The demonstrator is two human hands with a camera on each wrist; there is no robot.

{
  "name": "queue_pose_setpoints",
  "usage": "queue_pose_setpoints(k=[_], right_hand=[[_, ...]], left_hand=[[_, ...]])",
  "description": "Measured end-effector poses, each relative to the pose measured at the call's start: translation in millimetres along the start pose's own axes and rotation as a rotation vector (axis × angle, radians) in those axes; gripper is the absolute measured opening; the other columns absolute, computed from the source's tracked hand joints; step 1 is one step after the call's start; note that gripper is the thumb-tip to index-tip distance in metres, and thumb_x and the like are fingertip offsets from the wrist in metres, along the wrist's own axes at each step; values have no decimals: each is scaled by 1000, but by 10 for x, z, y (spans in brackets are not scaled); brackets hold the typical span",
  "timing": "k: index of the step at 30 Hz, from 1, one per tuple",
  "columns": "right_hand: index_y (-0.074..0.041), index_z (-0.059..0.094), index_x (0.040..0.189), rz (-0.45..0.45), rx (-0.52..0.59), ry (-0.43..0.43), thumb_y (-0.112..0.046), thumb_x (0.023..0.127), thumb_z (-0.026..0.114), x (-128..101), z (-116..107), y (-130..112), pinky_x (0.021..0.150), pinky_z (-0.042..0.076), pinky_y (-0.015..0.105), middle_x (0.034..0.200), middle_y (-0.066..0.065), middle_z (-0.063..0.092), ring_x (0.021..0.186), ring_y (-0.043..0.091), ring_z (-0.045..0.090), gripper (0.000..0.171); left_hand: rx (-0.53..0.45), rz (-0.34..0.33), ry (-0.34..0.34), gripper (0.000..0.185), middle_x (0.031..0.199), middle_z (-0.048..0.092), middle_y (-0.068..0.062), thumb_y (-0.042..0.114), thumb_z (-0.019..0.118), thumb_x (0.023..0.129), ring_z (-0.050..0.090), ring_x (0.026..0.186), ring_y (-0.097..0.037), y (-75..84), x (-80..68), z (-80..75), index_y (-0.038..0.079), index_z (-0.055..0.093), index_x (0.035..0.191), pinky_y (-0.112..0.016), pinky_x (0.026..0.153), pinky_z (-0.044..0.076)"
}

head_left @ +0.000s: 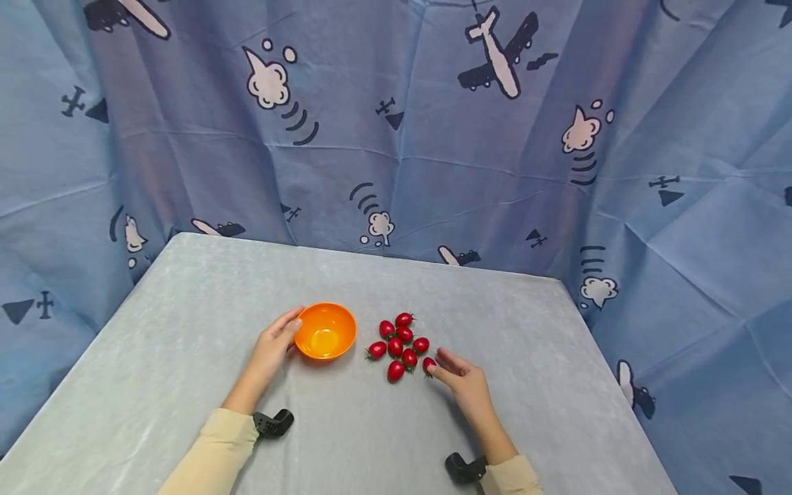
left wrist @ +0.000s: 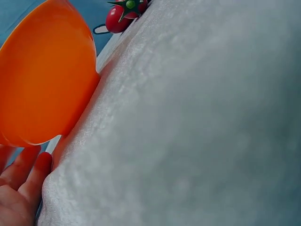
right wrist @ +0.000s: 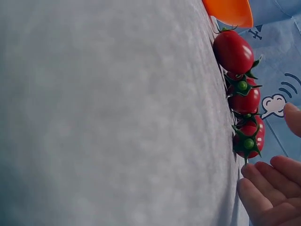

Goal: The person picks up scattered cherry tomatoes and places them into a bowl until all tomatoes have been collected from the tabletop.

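An orange bowl (head_left: 325, 331) stands upright on the table, with nothing inside it. My left hand (head_left: 278, 338) holds it at its left side, thumb at the rim and fingers along the outside; the left wrist view shows those fingers (left wrist: 34, 176) against the bowl's wall (left wrist: 47, 70). To the right of the bowl lies a loose cluster of several red cherry tomatoes (head_left: 395, 347) with green stems. My right hand (head_left: 465, 385) is at the cluster's right edge, thumb and fingers spread around the nearest cherry tomato (head_left: 429, 366). Whether they touch it I cannot tell.
A pale grey cloth covers the table (head_left: 359, 440). Behind and to both sides hangs a blue curtain (head_left: 396, 137) printed with airplanes and clouds. Each wrist wears a black camera band (head_left: 273, 423).
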State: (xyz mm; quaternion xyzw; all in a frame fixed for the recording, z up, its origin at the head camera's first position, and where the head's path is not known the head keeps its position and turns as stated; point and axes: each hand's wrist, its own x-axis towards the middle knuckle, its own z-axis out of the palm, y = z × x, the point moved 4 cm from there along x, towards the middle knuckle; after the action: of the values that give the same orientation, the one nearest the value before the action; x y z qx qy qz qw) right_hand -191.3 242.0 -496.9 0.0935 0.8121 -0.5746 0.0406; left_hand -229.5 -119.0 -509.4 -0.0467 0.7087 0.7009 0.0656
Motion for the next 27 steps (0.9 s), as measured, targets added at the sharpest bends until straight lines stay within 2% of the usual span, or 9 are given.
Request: queue_pose_setpoints(k=[4, 8, 12, 20, 27], right_hand=[[-2, 57, 139, -4, -1, 2, -25, 87, 78, 3, 17, -14, 109, 44, 46, 138, 16, 60, 132, 27, 55, 60], [-1, 60, 135, 2, -11, 22, -21, 86, 78, 13, 30, 1, 107, 47, 43, 136, 16, 62, 130, 27, 57, 56], [-3, 64, 131, -4, -46, 48, -19, 85, 79, 36, 43, 19, 104, 50, 43, 132, 14, 65, 128, 28, 59, 51], [-4, 67, 127, -16, -105, 70, -21, 84, 79, 66, 57, 29, 102, 52, 43, 130, 14, 67, 125, 29, 61, 48], [-4, 68, 126, -26, -129, 74, -18, 84, 79, 77, 59, 36, 101, 52, 41, 129, 13, 67, 125, 28, 61, 45]], left_hand=[[-35, -6, 8, 51, 157, 42, -5, 36, 48, 105, 53, 123, 2, -11, -8, 0, 14, 44, 151, -8, 93, 46], [-61, -7, 8, 51, 157, 43, -6, 33, 48, 105, 52, 109, 16, -31, -3, 0, 12, 44, 151, -5, 91, 45], [-81, -3, 9, 50, 157, 42, -7, 32, 48, 105, 51, 108, 18, -58, 18, -3, 10, 44, 150, -4, 91, 44], [-95, 10, 25, 49, 156, 43, -10, 28, 49, 105, 50, 113, 14, -72, 35, -10, 7, 45, 149, -4, 92, 44], [-128, 6, 46, 46, 155, 44, -12, 21, 48, 105, 52, 107, 17, -71, 43, 4, 4, 46, 148, -4, 91, 45]])
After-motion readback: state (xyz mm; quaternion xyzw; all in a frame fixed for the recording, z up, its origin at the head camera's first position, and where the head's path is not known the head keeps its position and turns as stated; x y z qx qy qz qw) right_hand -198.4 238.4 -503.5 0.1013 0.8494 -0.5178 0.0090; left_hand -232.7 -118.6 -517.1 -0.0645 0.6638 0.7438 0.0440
